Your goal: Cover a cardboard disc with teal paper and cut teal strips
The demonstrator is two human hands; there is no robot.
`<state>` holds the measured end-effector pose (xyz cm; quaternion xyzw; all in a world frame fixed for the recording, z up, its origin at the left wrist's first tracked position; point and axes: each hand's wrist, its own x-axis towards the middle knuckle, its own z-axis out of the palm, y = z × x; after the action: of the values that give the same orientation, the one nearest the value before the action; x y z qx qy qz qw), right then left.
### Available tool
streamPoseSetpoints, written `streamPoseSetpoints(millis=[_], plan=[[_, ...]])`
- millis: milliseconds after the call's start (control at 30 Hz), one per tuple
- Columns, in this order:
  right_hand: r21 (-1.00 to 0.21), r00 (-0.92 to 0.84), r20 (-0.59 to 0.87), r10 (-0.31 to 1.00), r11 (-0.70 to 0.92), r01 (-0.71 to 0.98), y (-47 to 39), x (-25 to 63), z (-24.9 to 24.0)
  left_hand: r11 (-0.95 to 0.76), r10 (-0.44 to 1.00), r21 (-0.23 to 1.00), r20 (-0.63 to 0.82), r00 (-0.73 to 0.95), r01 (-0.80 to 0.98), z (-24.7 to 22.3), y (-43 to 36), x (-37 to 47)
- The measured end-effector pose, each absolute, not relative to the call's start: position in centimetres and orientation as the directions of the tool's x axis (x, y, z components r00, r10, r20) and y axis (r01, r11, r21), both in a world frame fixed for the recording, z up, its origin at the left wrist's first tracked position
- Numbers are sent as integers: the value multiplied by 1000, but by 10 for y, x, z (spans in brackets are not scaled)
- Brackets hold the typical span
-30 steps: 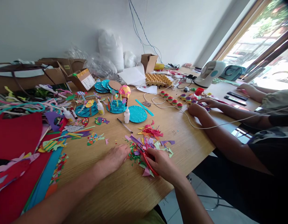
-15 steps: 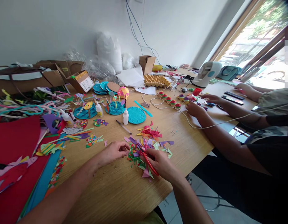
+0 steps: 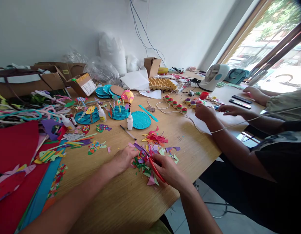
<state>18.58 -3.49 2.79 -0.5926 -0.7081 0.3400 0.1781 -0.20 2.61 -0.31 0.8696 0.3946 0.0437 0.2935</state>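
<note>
We have the right hand (image 3: 168, 167) closed around the red handles of a pair of scissors (image 3: 157, 172); how its fingers sit in the loops, we cannot tell. The blades point away from these fingers, forward and to the left, over a heap of mixed paper scraps (image 3: 143, 166) on the table (image 3: 99, 198). Our left hand (image 3: 124, 158) is back-up at the left edge of the heap, its fingers bent toward the blades. We cannot tell whether they pinch a scrap or merely touch the heap, since the tips are lost among the coloured bits.

From this we judge that the step in hand is trimming paper, or picking through the offcuts with the scissors at the ready. Whether the blades are parted, we cannot make out. A further cut would call for the left fingers to grip a piece firmly and offer its edge to the blades, tips clear of their line, and for the right fingers to spread the handles first.

Beyond the fingers of both hands we find red scraps (image 3: 155, 139); ahead of the left fingers lie a pen (image 3: 128, 132) and, farther on, a white bottle (image 3: 130, 123) beside a blue disc (image 3: 142, 121).
</note>
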Motion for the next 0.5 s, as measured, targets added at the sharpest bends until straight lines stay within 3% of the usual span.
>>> streamPoseSetpoints(millis=[267,500], plan=[[-713,-247,-149,957,69,698,-37,184,29,-590,636,491,-206,744,641,-10,38,3],[-724,-234,-129,964,70,686,-36,186,27,-471,698,587,-209,685,658,-3,44,-3]])
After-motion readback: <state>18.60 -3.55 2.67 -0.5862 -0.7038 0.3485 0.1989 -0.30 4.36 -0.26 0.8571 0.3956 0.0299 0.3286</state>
